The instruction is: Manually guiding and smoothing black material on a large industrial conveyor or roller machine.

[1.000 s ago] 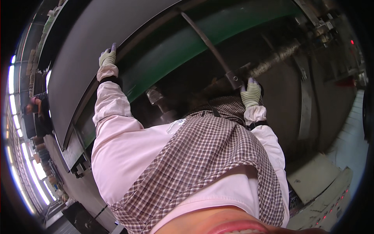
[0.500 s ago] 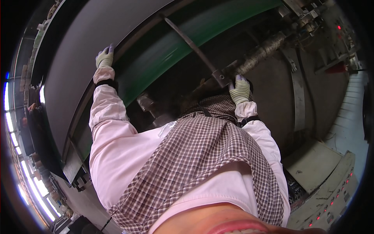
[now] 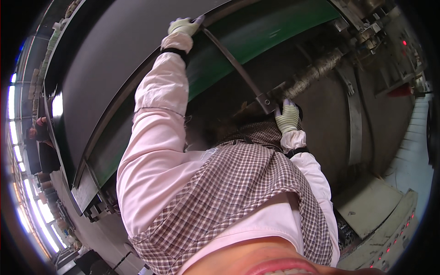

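My left hand (image 3: 183,26), in a pale striped glove with lilac fingertips, rests at the edge of a wide dark grey belt-like surface (image 3: 114,50). Its thumb is held apart and points right, close to the upper end of a metal bar (image 3: 236,66). The fingers lie over the surface without wrapping round anything I can see. My right hand (image 3: 288,118), gloved alike, is beside the lower end of that bar, where a round fitting (image 3: 266,102) sits. Its fingers point away from me, apart from the thumb; whether they touch the fitting I cannot tell.
A green band (image 3: 284,34) runs below the dark surface's edge. A roller wrapped in rough material (image 3: 316,73) lies beyond my right hand. At lower right stands a control panel (image 3: 398,233) with red lights. Another person (image 3: 39,133) is at far left.
My left hand has slid right and farther away along the dark surface's edge, toward the bar's upper end. My right hand keeps its place by the fitting. The view has shifted slightly.
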The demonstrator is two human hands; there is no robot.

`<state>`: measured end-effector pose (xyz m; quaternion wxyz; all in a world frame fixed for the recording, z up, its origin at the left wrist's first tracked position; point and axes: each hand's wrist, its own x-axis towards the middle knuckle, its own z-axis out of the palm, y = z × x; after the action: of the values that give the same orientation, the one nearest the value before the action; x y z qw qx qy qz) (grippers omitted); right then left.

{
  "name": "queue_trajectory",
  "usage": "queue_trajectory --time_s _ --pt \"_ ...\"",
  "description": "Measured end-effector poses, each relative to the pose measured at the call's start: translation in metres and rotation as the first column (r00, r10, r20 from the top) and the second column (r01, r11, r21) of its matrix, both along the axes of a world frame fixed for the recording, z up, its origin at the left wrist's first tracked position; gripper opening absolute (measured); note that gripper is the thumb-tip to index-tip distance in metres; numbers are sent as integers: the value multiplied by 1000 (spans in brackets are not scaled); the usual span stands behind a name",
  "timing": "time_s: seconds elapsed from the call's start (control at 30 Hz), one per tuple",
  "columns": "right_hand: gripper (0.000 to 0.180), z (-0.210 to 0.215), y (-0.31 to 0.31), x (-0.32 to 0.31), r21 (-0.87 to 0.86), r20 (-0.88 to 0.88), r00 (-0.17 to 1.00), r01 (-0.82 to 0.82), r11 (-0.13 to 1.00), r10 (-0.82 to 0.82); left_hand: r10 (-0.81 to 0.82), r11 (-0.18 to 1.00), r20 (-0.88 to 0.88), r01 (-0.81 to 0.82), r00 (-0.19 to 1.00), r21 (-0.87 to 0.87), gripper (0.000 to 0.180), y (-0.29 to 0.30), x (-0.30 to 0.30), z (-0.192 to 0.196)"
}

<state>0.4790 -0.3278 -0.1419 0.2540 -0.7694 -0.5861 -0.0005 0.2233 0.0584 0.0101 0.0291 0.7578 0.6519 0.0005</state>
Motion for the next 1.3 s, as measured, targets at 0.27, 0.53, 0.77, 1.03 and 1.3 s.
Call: queue_trajectory --time_s 0.27,0.53,0.77,1.03,1.3 --pt "34 5 0 -2 -30 0 1000 -2 1000 2 -148 973 310 194 939 -123 78 20 94 7" --pt "29 1 -2 1 -6 -18 1000 -13 1000 13 -141 984 128 124 982 130 47 13 -41 -30" --pt "29 -1 -1 2 -4 8 1000 -12 1000 12 741 672 84 -734 666 -99 76 -69 -293 -14" --pt "27 0 -1 0 43 57 998 2 999 -4 487 873 -20 -486 873 48 68 -61 -222 -15" --pt "34 -9 -4 5 -3 103 995 -1 1000 1 264 943 232 -301 936 142 64 -42 -236 -24"
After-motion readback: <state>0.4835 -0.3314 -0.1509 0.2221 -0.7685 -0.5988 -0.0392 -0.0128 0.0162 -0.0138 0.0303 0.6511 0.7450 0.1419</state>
